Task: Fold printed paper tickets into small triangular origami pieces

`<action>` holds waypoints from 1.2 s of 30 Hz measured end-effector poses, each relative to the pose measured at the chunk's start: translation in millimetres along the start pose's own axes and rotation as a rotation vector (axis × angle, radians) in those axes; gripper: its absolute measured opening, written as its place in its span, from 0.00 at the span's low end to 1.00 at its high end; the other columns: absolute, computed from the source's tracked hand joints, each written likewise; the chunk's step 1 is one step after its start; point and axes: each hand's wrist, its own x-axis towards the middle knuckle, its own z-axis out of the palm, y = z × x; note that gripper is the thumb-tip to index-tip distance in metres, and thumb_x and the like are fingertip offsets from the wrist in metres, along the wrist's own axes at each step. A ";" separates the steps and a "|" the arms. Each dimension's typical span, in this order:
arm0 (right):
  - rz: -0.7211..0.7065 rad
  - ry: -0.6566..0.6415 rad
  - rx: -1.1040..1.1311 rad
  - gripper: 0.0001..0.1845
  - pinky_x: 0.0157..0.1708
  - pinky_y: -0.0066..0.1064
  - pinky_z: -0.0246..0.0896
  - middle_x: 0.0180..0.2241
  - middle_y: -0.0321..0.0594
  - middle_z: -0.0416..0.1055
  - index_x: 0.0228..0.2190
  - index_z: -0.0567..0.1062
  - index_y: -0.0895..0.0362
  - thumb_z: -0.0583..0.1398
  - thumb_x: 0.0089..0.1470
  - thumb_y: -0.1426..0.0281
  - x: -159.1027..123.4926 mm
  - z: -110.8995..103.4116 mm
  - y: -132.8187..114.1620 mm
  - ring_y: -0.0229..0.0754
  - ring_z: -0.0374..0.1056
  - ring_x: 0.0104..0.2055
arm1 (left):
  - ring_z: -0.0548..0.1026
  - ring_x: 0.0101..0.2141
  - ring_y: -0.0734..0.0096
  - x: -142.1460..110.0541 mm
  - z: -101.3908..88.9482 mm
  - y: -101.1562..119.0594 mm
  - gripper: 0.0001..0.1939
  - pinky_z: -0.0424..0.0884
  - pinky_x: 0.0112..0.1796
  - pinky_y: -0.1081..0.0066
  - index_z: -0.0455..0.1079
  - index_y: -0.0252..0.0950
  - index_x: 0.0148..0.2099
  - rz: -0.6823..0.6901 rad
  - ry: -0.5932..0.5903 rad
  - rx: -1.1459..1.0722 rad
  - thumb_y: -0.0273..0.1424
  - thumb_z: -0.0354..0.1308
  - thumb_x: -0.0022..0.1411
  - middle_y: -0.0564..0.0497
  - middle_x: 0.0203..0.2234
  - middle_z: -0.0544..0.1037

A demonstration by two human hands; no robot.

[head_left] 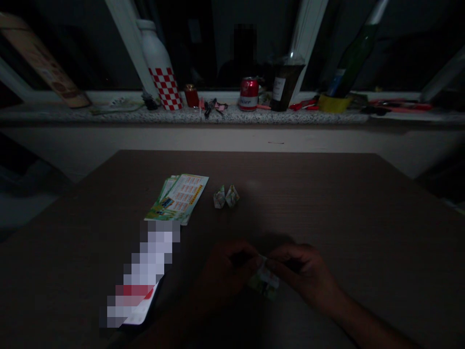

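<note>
Low over the table, my left hand point(232, 266) and my right hand point(303, 269) come close together, both pinching the top edge of a small green-and-white printed paper point(265, 281). Its lower part hangs below my fingertips, and dim light hides its finer creases. Beyond my hands stand two small folded paper pieces point(226, 197), side by side. To their left lies a stack of printed paper slips point(181, 196), green and white with red calendar-like grids. A lit phone point(145, 300) rests nearer me on the left, its screen blurred out.
The brown wooden table point(327, 194) ends at a wall under a granite windowsill point(218, 116). On the sill are a red-checkered white bottle point(163, 72), a red can point(249, 94), a dark cup point(285, 87), a green bottle point(358, 53) and a tan bottle point(47, 63).
</note>
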 end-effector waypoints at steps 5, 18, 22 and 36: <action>0.027 -0.024 0.028 0.10 0.26 0.25 0.65 0.24 0.39 0.76 0.27 0.79 0.58 0.62 0.53 0.64 -0.2 -0.5 -4.4 0.36 0.70 0.26 | 0.69 0.26 0.73 0.6 -0.4 -0.4 0.06 0.63 0.27 0.76 0.72 0.33 0.31 -0.067 0.004 -0.029 0.32 0.59 0.56 0.54 0.22 0.72; 0.031 0.001 0.056 0.08 0.24 0.22 0.65 0.24 0.39 0.78 0.26 0.80 0.58 0.64 0.51 0.67 1.8 -5.4 -3.4 0.35 0.71 0.25 | 0.73 0.28 0.71 2.2 -0.2 -5.2 0.10 0.66 0.29 0.75 0.76 0.32 0.34 -0.094 -0.041 -0.044 0.35 0.60 0.57 0.51 0.26 0.77; 0.032 -0.002 0.037 0.08 0.24 0.21 0.64 0.22 0.38 0.78 0.25 0.80 0.57 0.64 0.51 0.67 0.8 -5.3 -2.4 0.34 0.70 0.24 | 0.74 0.28 0.71 1.3 -2.5 -4.1 0.09 0.66 0.29 0.76 0.78 0.33 0.34 -0.055 -0.069 -0.007 0.33 0.61 0.57 0.51 0.26 0.79; 0.120 0.024 0.186 0.09 0.22 0.21 0.61 0.21 0.36 0.76 0.26 0.79 0.57 0.67 0.48 0.64 3.2 -4.6 2.2 0.32 0.67 0.21 | 0.68 0.24 0.75 2.5 -2.4 0.0 0.11 0.61 0.26 0.77 0.76 0.32 0.30 -0.123 0.035 -0.008 0.36 0.61 0.55 0.54 0.21 0.75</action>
